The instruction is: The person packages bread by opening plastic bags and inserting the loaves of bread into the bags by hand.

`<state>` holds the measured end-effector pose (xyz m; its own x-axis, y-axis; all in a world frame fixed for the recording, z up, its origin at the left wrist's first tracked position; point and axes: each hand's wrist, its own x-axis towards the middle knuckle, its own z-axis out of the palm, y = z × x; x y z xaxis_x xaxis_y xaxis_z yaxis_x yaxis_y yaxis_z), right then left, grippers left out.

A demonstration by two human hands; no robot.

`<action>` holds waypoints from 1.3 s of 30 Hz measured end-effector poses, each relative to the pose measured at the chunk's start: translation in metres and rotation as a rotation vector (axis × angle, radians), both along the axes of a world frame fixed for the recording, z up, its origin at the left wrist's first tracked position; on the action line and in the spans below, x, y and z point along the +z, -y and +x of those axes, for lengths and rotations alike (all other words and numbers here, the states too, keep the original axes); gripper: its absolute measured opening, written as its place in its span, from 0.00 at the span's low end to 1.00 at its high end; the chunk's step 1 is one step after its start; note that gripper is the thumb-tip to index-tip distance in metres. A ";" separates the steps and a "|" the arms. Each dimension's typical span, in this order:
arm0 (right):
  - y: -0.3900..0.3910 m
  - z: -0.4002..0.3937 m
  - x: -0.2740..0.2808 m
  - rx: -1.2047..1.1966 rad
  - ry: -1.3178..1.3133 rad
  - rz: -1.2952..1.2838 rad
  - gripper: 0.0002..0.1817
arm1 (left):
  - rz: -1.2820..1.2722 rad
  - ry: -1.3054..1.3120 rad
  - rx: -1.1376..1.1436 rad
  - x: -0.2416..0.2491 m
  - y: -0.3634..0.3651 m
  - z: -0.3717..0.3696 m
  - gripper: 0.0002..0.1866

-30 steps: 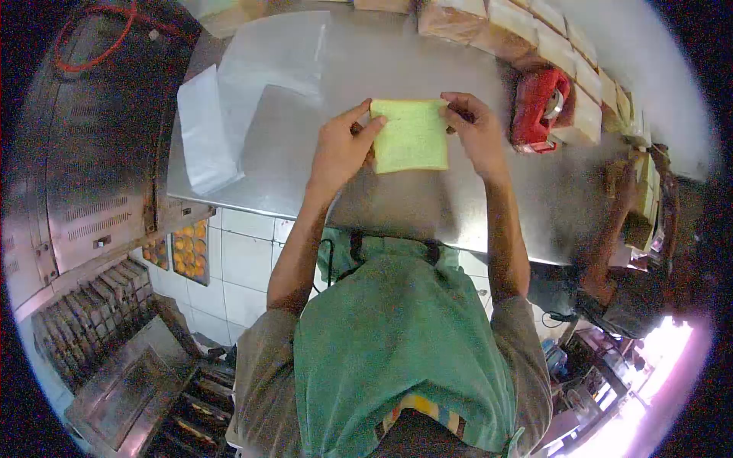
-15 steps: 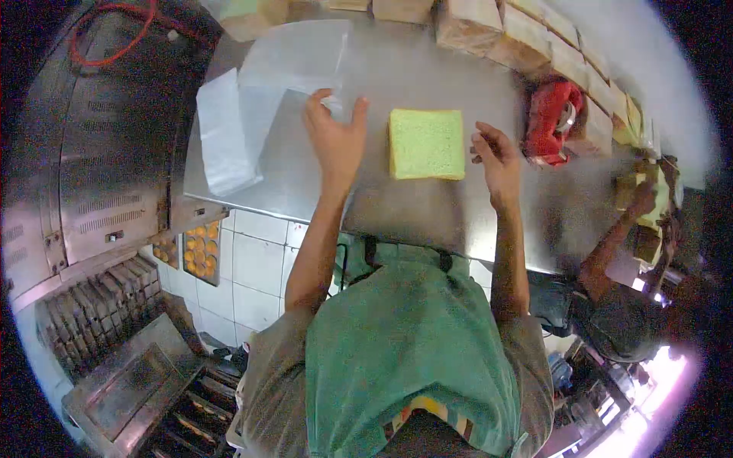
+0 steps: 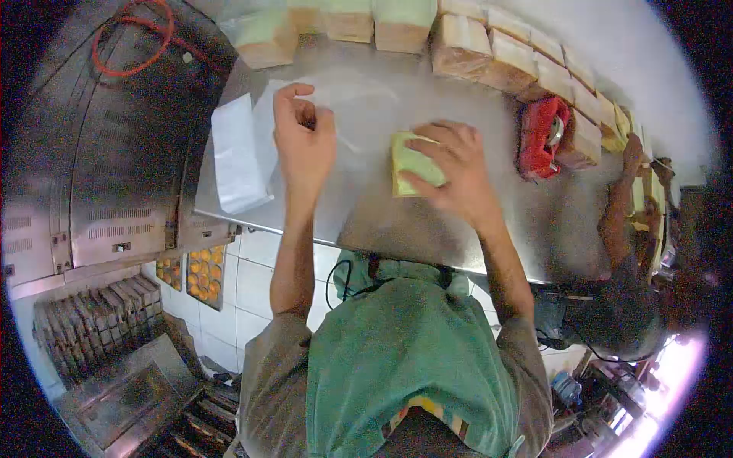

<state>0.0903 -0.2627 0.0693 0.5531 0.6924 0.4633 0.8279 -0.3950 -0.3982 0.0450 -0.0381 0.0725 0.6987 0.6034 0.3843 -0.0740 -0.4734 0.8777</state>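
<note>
A square block of pale green bread [image 3: 406, 164] with a yellowish edge rests on the metal table. My right hand [image 3: 456, 164] reaches over it from the right, its fingers and thumb bent onto the bread and hiding much of it; the hand is slightly blurred. To the left, my left hand [image 3: 305, 137] is raised over the table with its fingers curled. Clear plastic film [image 3: 359, 91], apparently a bag, spreads faintly beside that hand, and its edge seems caught in the fingers. Further left lies a stack of white plastic bags [image 3: 238, 156].
Several wrapped loaves [image 3: 462, 49] line the table's back and right. A red tape dispenser [image 3: 540, 137] stands before them. A metal oven [image 3: 114, 168] borders the left. Another person's arm [image 3: 620, 206] works among bread at the right. Trays of round baked goods [image 3: 205, 275] show below the table.
My right hand has moved left from beside the bread onto it. My left hand has shifted left and its fingers have curled. The clear film now extends further right. The camera view has shifted slightly.
</note>
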 end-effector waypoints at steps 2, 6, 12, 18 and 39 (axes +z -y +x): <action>-0.014 -0.007 0.012 0.033 0.069 -0.096 0.30 | -0.054 -0.008 -0.124 0.025 -0.007 -0.016 0.18; -0.014 -0.015 0.034 0.134 0.157 -0.256 0.38 | -0.192 -0.057 -0.270 0.066 -0.021 -0.042 0.18; 0.002 -0.029 0.066 0.265 0.241 -0.317 0.25 | -0.290 -0.135 -0.359 0.115 -0.029 -0.067 0.18; 0.023 -0.023 0.112 0.510 0.003 0.094 0.11 | -0.084 -0.174 -0.592 0.123 -0.035 -0.097 0.18; 0.085 -0.007 -0.027 0.082 -1.521 0.920 0.21 | -1.187 -0.021 -0.385 -0.041 0.105 -0.063 0.16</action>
<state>0.0836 -0.3481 0.0421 0.8028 0.5750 -0.1580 -0.4416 0.3952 -0.8055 -0.0180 -0.1433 0.0317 0.9063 0.3245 -0.2709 -0.0123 0.6609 0.7504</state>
